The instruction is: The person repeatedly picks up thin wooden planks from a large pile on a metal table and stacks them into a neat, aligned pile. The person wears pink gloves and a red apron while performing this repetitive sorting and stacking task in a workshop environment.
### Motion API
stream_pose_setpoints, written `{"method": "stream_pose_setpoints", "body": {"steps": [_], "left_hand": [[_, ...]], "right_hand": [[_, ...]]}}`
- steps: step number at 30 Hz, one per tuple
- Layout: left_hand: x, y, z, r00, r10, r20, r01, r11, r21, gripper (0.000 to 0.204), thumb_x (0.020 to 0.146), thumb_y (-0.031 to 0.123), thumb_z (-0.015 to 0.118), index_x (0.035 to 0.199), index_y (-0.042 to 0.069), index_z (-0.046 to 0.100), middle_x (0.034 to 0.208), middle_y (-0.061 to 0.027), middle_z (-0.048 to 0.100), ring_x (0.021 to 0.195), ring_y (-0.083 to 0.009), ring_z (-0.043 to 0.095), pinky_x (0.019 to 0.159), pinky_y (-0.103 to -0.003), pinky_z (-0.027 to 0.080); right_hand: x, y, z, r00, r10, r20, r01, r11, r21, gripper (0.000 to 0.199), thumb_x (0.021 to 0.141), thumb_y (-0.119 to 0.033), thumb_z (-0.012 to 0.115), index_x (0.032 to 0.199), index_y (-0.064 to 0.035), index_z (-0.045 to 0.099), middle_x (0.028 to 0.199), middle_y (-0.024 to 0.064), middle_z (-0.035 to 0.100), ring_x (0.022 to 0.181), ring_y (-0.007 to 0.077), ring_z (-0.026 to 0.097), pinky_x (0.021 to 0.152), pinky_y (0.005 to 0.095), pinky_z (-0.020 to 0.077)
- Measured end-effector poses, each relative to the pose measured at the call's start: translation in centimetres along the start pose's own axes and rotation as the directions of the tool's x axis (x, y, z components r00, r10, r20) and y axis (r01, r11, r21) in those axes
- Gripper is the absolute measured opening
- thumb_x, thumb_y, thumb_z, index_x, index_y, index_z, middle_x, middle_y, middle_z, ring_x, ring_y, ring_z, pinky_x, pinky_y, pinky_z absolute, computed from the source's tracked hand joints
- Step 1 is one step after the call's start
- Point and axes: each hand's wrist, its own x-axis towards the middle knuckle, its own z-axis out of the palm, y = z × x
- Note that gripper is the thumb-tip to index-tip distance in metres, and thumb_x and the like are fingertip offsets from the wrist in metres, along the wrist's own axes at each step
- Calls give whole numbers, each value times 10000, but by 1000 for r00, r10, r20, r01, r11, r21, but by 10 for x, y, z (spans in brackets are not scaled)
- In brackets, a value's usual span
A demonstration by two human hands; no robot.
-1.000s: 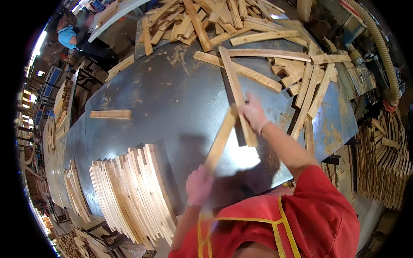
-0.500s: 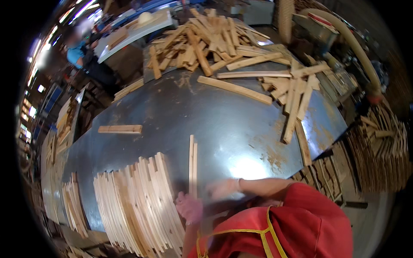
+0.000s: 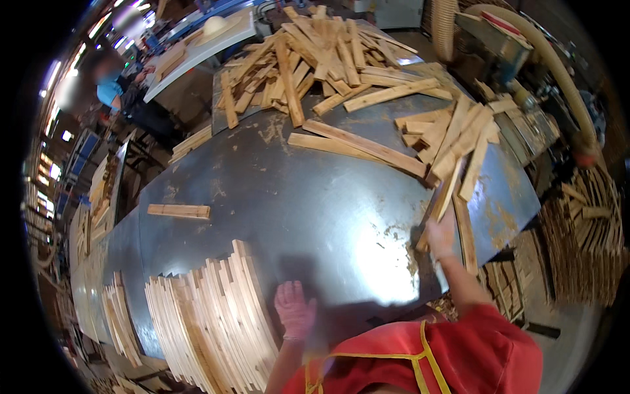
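My left hand (image 3: 294,311), in a pink glove, hovers over the near part of the metal table with its fingers stretched out and nothing in it. Just left of it stands a tight row of pale wooden strips (image 3: 213,315), laid side by side with uneven far ends. My right hand (image 3: 441,236) reaches out to the right and grips the near end of a wooden strip (image 3: 450,190). That strip slants away from me on a loose heap of wooden pieces (image 3: 461,134); my fingers partly hide its end.
A large pile of wood pieces (image 3: 321,56) covers the table's (image 3: 295,190) far end. One short piece (image 3: 178,211) lies at the left, and a smaller row of strips (image 3: 120,318) sits at the near left. A person (image 3: 134,105) stands at the far left.
My right hand has swung from beside my left hand out to the right-hand heap. The two strips by my left hand are gone from there. Pieces in the right-hand heap have shifted.
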Motion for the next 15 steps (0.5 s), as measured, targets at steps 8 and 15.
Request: {"method": "stream_pose_setpoints", "body": {"steps": [8, 15], "left_hand": [[5, 22, 19, 998, 26, -57, -36, 985, -170, 639, 854, 333, 771, 1412, 88, 579, 1447, -141, 542, 1418, -395, 465, 1223, -608, 352], [4, 14, 25, 998, 39, -56, -48, 985, -166, 677, 828, 344, 792, 1420, 92, 584, 1499, -153, 508, 1443, -408, 445, 1207, -610, 359]], "right_hand": [[-110, -16, 14, 919, 310, 246, -379, 866, 326, 859, 820, -6, 671, 1620, -44, 361, 1321, 154, 604, 1196, 301, 628, 1064, 407, 525], [-55, -140, 56, 906, 74, 416, -398, 481, 781, 870, 817, 80, 603, 1630, -109, 358, 1273, 112, 615, 1141, 280, 656, 1008, 408, 583]]}}
